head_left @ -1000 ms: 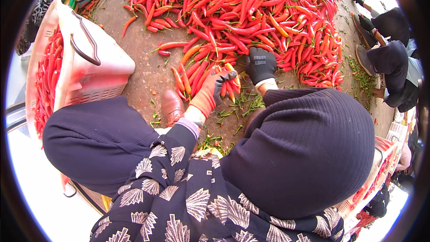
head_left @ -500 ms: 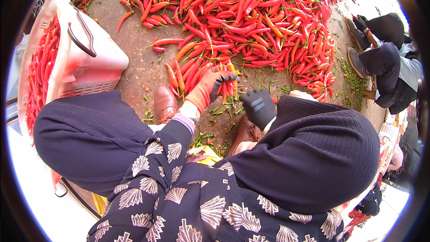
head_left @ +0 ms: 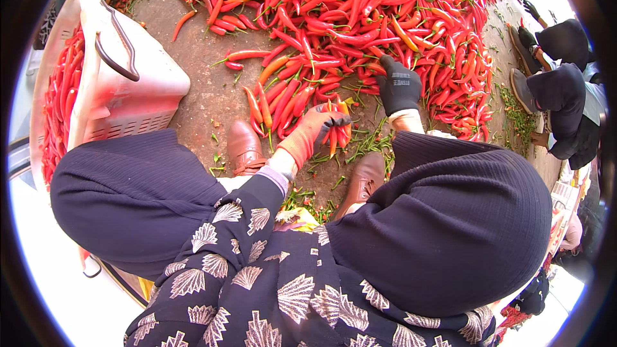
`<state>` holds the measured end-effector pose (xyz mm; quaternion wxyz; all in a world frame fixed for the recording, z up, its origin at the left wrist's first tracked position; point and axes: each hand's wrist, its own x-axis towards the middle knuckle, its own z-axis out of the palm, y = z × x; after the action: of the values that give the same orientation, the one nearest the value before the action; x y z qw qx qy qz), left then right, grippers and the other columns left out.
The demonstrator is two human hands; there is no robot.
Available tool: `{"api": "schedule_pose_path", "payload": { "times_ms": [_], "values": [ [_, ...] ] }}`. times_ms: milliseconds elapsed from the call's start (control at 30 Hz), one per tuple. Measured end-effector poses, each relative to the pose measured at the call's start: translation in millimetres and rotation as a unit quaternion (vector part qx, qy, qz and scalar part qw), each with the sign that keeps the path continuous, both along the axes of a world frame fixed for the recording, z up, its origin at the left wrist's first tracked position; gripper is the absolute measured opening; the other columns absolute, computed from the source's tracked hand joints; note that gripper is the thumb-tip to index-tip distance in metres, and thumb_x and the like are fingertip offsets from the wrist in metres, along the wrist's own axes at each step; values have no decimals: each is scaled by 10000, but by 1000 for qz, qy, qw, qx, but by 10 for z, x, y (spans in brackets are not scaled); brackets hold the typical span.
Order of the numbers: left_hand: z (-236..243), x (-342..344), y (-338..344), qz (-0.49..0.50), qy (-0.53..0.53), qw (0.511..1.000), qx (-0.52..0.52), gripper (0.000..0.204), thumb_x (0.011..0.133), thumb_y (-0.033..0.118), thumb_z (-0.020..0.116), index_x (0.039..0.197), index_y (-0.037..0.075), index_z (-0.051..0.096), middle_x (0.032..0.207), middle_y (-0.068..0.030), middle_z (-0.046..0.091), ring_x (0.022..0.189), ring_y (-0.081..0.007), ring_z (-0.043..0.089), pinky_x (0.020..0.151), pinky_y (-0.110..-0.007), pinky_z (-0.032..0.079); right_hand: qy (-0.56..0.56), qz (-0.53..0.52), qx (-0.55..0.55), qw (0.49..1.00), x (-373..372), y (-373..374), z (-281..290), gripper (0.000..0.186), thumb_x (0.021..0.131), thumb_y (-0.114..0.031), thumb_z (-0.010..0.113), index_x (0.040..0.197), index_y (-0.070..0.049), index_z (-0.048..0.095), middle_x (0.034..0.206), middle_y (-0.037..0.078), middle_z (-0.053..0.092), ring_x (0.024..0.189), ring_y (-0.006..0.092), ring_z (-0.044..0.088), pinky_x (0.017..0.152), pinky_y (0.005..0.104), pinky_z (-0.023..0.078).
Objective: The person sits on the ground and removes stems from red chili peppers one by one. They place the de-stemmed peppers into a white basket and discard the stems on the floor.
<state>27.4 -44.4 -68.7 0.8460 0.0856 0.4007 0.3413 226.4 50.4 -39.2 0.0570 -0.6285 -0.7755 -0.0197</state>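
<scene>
At the near edge of the red chilli heap (head_left: pixel 360 26), the black-gloved right hand (head_left: pixel 400 87) has its fingertips hidden against the peppers, so I cannot tell how wide they stand or whether they hold anything. The left hand (head_left: pixel 307 133), orange-gloved, curls closed around a small bunch of peppers (head_left: pixel 341 133), partly covered by its fingers, just in front of the heap, whose far end is cut off. A co-worker (head_left: pixel 559 90) at the right rim is partly cropped. On the left, a pale, red-stained crate (head_left: pixel 141 80) holds many red peppers (head_left: pixel 63 96); the left knee (head_left: pixel 128 193) conceals its lower part. Countable are two brown shoes (head_left: pixel 244 144) and at least three held peppers; the heap is beyond counting.
</scene>
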Motion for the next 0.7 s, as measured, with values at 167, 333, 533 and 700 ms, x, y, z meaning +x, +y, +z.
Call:
{"api": "schedule_pose_path", "payload": {
  "times_ms": [167,333,533,700],
  "values": [
    [-73,-25,-1,35,-34,999,13,99,844,96,652,910,28,625,796,-87,664,664,-187,643,624,-301,527,253,-107,-67,959,105,-411,141,236,818,-212,665,1020,-98,621,882,142,674,815,320,659,716,418,494],
    [-153,-5,-45,26,5,1000,14,123,840,113,658,920,26,622,778,-68,654,668,-183,638,622,-295,514,382,5,-141,913,-351,-498,-94,282,801,-246,663,1027,-82,624,868,153,669,811,329,658,713,414,495],
    [-192,-38,-112,13,-9,1000,-7,94,851,75,634,924,19,613,748,-105,656,617,-235,647,571,-348,537,60,53,-60,995,-719,-184,-328,287,830,-300,642,1030,-103,586,872,116,677,786,299,668,668,422,489],
    [-172,-37,-134,11,-8,1000,-18,76,851,82,638,883,16,624,717,-101,653,603,-233,644,572,-342,532,58,40,-97,993,-776,-141,-328,296,825,-312,630,1030,-103,588,899,129,686,798,296,675,691,439,489]
  ]
}}
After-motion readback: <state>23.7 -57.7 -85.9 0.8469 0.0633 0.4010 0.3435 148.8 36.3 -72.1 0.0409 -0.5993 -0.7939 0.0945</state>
